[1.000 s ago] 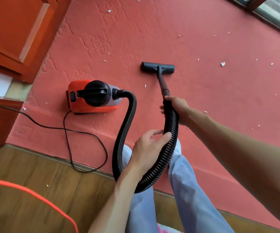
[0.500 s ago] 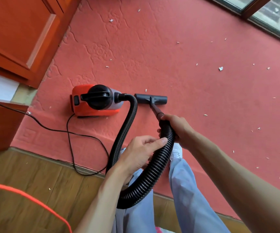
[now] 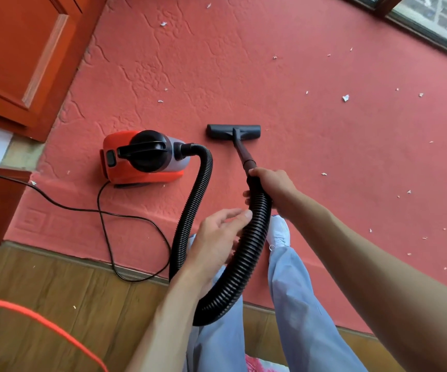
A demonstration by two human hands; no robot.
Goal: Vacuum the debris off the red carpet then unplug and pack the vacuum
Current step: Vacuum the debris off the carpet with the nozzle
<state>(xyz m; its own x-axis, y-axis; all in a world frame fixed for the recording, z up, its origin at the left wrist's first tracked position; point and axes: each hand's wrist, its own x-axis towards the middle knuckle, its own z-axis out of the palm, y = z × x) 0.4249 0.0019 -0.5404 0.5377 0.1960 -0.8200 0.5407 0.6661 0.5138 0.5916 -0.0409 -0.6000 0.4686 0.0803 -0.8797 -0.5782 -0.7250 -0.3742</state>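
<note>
Our right hand (image 3: 273,183) wraps its fingers (image 3: 256,172) round the top of the black ribbed hose (image 3: 246,264), where it joins the wand (image 3: 244,151), centre right of the frame. Just below, our left hand (image 3: 217,242) lies relaxed and uncurled, one fingertip touching the hose's inner side without closing on it. From the right fingers the wand slants up and left to the flat floor nozzle (image 3: 233,131), which sits on the red carpet (image 3: 244,76) at mid-frame. The hose loops down in front of our pale blue trousers (image 3: 297,304), then climbs to the orange-and-black vacuum (image 3: 142,157), which stands on the carpet left of the nozzle and a little apart from it. A black power cord (image 3: 104,213) curls from the vacuum over the carpet's edge and off to the left. White debris (image 3: 345,98) dots the carpet, thickest towards the right. Wooden floor (image 3: 56,291) crossed by an orange cord (image 3: 42,322) fills the lower left, a red-brown cabinet (image 3: 15,49) the upper left, and a window (image 3: 437,17) the upper right corner.
</note>
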